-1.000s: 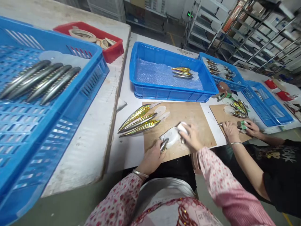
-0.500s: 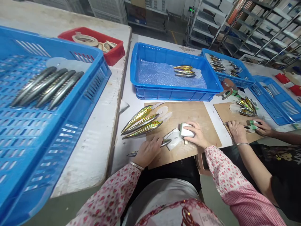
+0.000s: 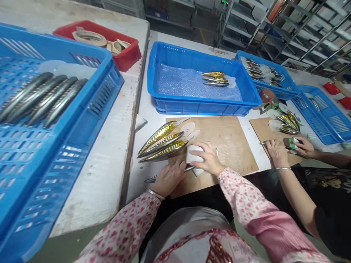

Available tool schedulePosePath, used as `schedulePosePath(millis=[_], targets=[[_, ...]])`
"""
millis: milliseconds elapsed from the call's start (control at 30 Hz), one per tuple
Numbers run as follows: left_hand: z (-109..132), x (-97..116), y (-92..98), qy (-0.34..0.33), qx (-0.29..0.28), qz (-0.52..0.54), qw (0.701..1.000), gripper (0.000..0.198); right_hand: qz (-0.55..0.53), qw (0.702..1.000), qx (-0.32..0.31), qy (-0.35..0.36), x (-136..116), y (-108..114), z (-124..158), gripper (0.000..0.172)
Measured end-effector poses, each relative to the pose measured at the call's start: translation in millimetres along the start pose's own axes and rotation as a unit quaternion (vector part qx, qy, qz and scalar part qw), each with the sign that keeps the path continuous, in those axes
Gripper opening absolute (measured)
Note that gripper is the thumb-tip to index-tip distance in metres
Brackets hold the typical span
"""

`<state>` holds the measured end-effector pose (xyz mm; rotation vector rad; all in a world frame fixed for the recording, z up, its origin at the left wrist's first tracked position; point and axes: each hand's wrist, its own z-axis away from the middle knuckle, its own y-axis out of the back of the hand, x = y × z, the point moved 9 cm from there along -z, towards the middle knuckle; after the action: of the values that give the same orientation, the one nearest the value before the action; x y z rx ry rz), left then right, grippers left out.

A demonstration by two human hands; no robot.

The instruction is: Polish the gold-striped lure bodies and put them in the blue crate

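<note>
The left hand (image 3: 170,178) lies low over a slim dark lure (image 3: 150,179), fingers curled down around its middle so that one pointed end sticks out to the left of the hand and the other end shows a little to its right. Just beside it, the right hand (image 3: 210,159) grips a white block (image 3: 192,155), fingers bent over the top and side. The block sits at the right-hand end of that lure, above a pale piece (image 3: 197,171) mostly hidden by the fingers; from here I can't make out whether block and lure touch. Both hands work over a brown board (image 3: 230,142). Just beyond the left hand, three gold-and-black lures (image 3: 161,140) lie side by side with clear rounded lips, partly over the board's edge. Past both hands stands a blue tray (image 3: 203,104) lined with bubble wrap (image 3: 178,82), a few more lures (image 3: 215,79) in it. Well to the left of the left hand, a blue basket (image 3: 90,120) holds dark lures (image 3: 44,98) in a row. Away to the right, a co-worker's hands (image 3: 278,154) are busy at another board (image 3: 257,129)
</note>
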<state>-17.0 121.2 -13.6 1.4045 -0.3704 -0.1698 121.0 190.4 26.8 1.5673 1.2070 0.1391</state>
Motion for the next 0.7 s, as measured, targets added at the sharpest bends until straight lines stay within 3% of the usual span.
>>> schedulePosePath(millis=[100,233,400,467,567,700], targets=[[1.5,-1.1,1.8,0.005,0.010,-0.005,1.000,0.018,-0.009,1.000,0.007,-0.006,7.6,2.5,7.5,0.033],[0.4,1.4,-0.3,-0.008,0.016,-0.002,1.000,0.017,0.020,0.995,0.077,-0.064,26.2,21.9,25.1,0.028],[0.7,-2.7,-2.0,0.007,0.006,0.009,1.000,0.021,0.026,0.999,0.027,-0.038,-7.0,-10.1,-1.9,0.033],[3.1,-2.6,6.9,0.016,0.017,0.008,1.000,0.021,0.019,0.996,0.065,-0.064,-4.6,4.7,-7.8,0.026],[6.9,0.8,32.7,0.047,0.076,-0.005,0.996,0.024,0.033,0.985,0.126,-0.113,10.3,45.6,-2.2,0.025],[10.6,12.3,49.3,0.094,0.110,-0.021,0.989,0.030,0.110,0.985,0.077,-0.108,11.4,63.0,8.7,0.032]])
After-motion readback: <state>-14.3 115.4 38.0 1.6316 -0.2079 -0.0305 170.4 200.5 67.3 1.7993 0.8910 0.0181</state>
